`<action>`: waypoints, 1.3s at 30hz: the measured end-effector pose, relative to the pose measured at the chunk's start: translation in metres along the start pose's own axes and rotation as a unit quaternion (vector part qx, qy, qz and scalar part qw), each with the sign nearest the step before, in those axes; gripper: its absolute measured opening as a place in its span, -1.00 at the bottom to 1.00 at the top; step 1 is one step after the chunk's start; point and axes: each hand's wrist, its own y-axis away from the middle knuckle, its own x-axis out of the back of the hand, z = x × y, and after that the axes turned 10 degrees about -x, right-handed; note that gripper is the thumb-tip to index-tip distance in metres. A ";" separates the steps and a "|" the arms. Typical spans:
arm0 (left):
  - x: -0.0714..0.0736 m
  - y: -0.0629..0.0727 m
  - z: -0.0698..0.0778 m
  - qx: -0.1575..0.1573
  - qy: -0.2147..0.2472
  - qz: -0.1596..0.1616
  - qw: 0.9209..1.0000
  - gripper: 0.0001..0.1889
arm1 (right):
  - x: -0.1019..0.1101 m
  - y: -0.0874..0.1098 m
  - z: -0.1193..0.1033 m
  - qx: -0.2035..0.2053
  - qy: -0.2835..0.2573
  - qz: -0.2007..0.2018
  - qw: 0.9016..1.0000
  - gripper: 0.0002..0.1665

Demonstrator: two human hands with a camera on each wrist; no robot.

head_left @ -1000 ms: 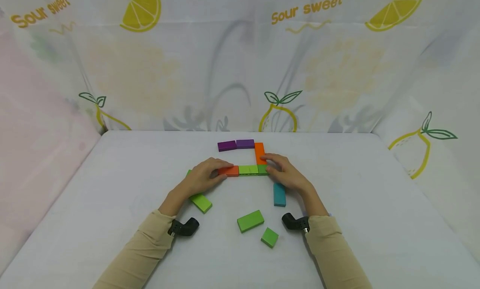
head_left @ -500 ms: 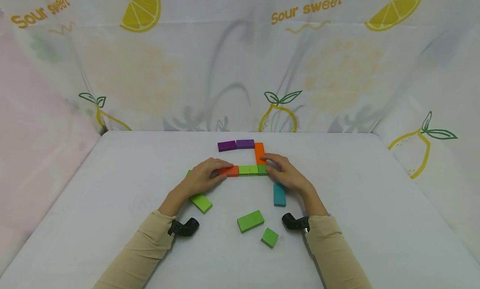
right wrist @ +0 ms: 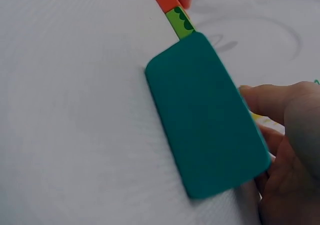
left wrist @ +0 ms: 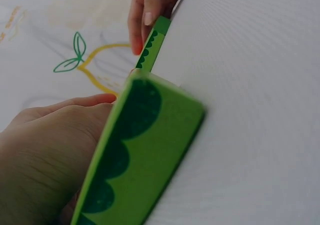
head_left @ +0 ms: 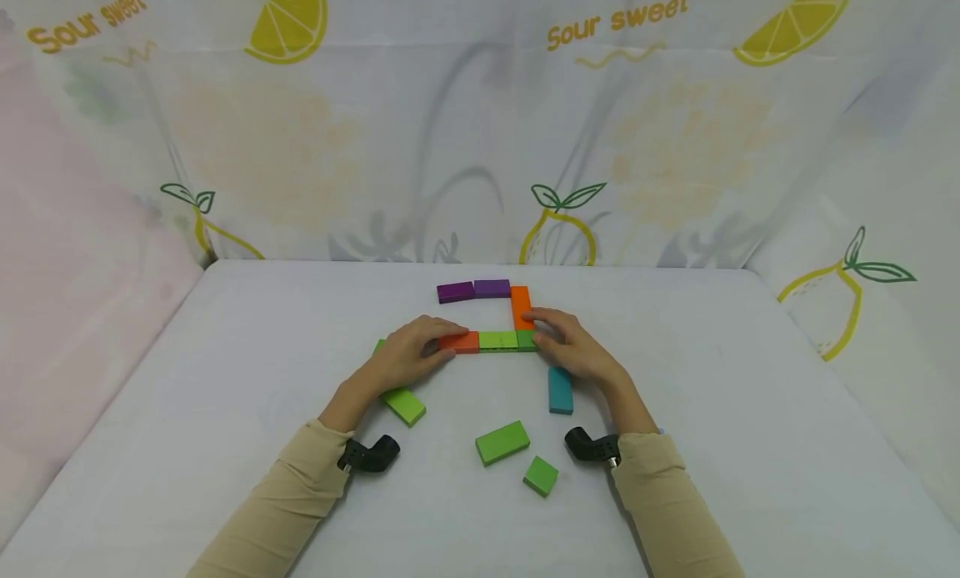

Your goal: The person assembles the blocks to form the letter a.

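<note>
In the head view my left hand (head_left: 411, 354) has its fingers along the back of a red-orange block (head_left: 462, 343) and its thumb at the front edge, pinching its left end. Two light green blocks (head_left: 498, 340) continue the row to the right. My right hand (head_left: 576, 349) touches the side of an upright-lying orange block (head_left: 521, 305) with a fingertip, its thumb against the row's green end. A green block (left wrist: 145, 135) with dark scallops looms beside my left hand in the left wrist view. A teal block (right wrist: 207, 117) lies near my right thumb.
Two purple blocks (head_left: 474, 290) lie behind the row, meeting the top of the orange one. A green rectangular block (head_left: 502, 443) and a small green square one (head_left: 541, 476) lie nearer on the white table (head_left: 247, 478). A printed cloth (head_left: 420, 144) stands behind.
</note>
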 end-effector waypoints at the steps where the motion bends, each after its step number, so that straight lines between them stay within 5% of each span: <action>1: 0.000 0.000 0.000 0.000 0.000 0.000 1.000 -0.63 | 0.000 0.000 0.000 -0.001 0.000 0.001 1.000 -0.53; 21: 0.000 0.000 0.002 0.006 -0.005 0.000 1.000 -0.63 | 0.007 0.006 0.000 -0.015 -0.018 0.003 1.000 -0.52; 32: 0.000 -0.002 0.004 0.005 -0.006 -0.001 1.000 -0.63 | 0.020 0.032 0.004 0.043 0.036 -0.007 0.998 -0.56; 39: 0.000 0.001 0.001 0.010 -0.005 0.002 1.000 -0.63 | 0.026 0.050 -0.003 0.029 0.097 -0.013 0.995 -0.61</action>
